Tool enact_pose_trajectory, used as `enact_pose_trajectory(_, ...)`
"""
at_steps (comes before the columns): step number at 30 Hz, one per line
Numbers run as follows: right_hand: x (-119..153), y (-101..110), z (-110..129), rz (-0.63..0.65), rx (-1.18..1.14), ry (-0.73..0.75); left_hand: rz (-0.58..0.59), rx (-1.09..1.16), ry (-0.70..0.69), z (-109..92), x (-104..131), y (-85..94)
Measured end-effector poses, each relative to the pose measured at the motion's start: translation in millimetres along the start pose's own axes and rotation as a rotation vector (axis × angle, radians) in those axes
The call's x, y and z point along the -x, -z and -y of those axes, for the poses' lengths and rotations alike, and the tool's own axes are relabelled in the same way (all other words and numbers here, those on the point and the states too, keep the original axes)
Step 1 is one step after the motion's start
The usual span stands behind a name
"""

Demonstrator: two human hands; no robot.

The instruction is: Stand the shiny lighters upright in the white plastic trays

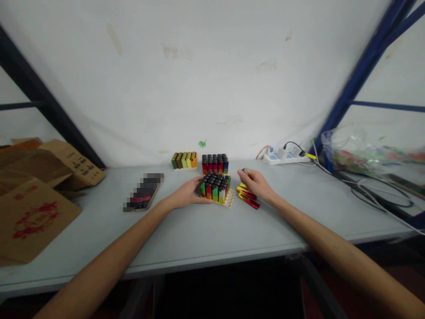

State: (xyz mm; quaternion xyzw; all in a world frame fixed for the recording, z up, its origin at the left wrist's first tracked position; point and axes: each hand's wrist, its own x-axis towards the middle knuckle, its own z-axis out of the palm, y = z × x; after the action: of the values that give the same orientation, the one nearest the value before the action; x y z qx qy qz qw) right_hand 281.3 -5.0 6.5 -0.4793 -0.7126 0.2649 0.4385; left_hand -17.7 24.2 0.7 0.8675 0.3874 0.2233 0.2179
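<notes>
Upright lighters (215, 188), in green, red and yellow with black tops, fill most of a pale slotted tray (229, 198); slots at its right side are bare. My left hand (190, 194) grips the left side of this lighter block, thumb at the front. Just right of the tray, my right hand (254, 182) pinches a lighter (245, 171) whose dark top shows; the rest of it is hidden by the fingers. Below that hand, several red and yellow lighters (249, 200) lie flat on the table.
Behind stand a block of dark-topped lighters (215, 164) and a yellow-green block (184, 160). A blurred-out phone (144, 192) lies left, cardboard boxes (36, 221) farther left. At the right are a power strip (285, 157), cables and a plastic bag (352, 150).
</notes>
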Motion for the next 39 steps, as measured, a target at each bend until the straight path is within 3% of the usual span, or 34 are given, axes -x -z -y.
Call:
enact_pose_trajectory(13, 2.6, -1.6, 4.4, -0.018, 0.07, -0.043, 0.008, -0.025, -0.001, -2.2, 0.5, 1.4)
enact_pose_trajectory(22, 1.3, 8.0, 10.1, 0.039, 0.03, 0.12, 0.004, 0.004, 0.008, -2.7, 0.5, 1.0)
enact_pose_trajectory(26, 0.6, 13.1, 11.0, 0.042, 0.252, 0.263, 0.007, -0.001, 0.008, -2.8, 0.2, 0.8)
enact_pose_trajectory(39, 2.2, 4.5, 5.0, 0.176, 0.441, 0.242, 0.017, -0.011, 0.031, -2.1, -0.2, -0.3)
